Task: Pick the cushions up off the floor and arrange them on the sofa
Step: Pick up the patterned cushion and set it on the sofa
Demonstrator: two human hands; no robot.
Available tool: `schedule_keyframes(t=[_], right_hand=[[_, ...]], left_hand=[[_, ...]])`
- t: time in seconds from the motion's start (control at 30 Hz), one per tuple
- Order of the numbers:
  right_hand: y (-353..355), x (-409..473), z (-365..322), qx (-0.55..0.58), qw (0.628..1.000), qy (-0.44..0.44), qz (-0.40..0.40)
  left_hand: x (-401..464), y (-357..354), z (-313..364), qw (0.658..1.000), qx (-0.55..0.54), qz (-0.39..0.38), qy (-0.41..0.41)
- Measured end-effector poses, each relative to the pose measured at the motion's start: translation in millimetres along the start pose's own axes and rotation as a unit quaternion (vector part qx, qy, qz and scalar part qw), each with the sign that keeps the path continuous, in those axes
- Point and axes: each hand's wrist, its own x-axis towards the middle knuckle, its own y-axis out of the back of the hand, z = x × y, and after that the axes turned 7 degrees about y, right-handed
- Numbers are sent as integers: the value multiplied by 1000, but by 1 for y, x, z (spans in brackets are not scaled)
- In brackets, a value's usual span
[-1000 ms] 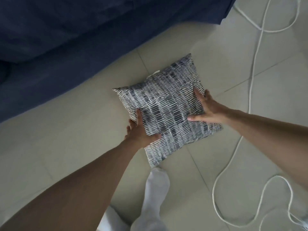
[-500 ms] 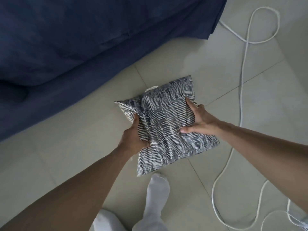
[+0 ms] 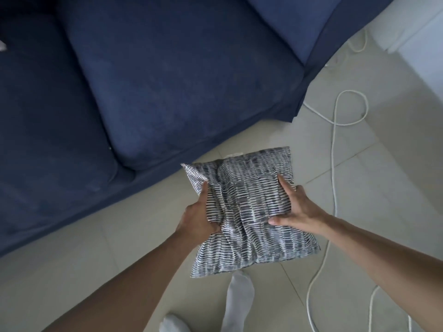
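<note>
Hands grip the cushion (image 3: 249, 207) on opposite edges: left hand (image 3: 199, 219) pinches the left edge with fabric bunched under its thumb; right hand (image 3: 297, 207) clamps the right edge, fingers spread. Cushion hangs clear of the floor (image 3: 72, 271), in front of the sofa (image 3: 167, 80). Sofa seat lies ahead and left of the cushion; neither hand appears nearer.

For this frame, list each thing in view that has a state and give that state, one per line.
cushion: held in both hands, crumpled where gripped, over the floor in front of the sofa.
left hand: closed on the cushion's left edge.
right hand: gripping the cushion's right side, fingers spread on top.
sofa: no loose cushion on the seat in view.
white cable: loose, looping across the floor.
</note>
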Motion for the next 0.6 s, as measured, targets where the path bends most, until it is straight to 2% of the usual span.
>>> schedule_keyframes(t=[0.33,0.6], right_hand=[[66,-86,-110,3,996,65,63],[142,-98,-192,7,986,130,101]], left_hand=[[-102,107,58,997,21,61,-48],[-142,202,110,990,-12,122,-70]])
